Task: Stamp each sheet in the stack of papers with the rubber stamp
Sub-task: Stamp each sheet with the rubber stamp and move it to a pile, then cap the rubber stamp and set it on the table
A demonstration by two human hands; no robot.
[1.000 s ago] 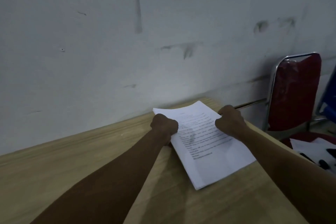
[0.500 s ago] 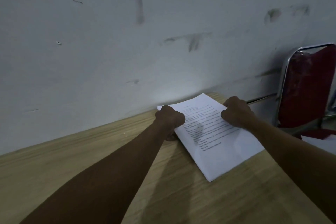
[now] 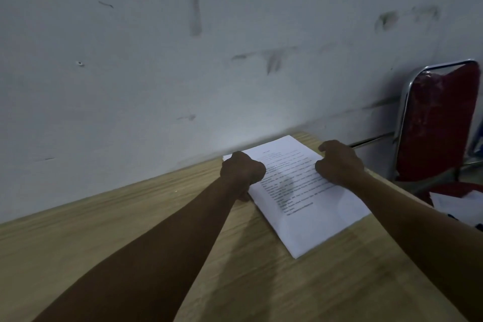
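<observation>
On the pale wood-grain tabletop (image 3: 109,251), our two bare forearms reach away from us toward a stack of white printed paper sheets (image 3: 300,191) lying near the tabletop's far right corner. The stack's long axis runs from near right to far left, one far corner almost at the wall. Our left hand (image 3: 241,171) sits as a closed fist at the stack's left edge, knuckles up; whether it encloses the rubber stamp we cannot tell, since the fingers are hidden beneath it. Our right hand (image 3: 339,162) rests on the stack's right side with fingers curled downward onto the top sheet, apparently pressing or pinching its edge, though the grasp itself is hidden. The sheets lie between the two hands, both about equally near; the printed text fills the upper half, leaving blank paper on the end toward us. We judge the coming move turns on that blank near end, which lies toward us and to the right of the left fist. No stamp mark shows on the top sheet. Beyond stands a scuffed grey-white wall (image 3: 183,73), and to the right a red padded chair with a chrome frame (image 3: 439,123).
</observation>
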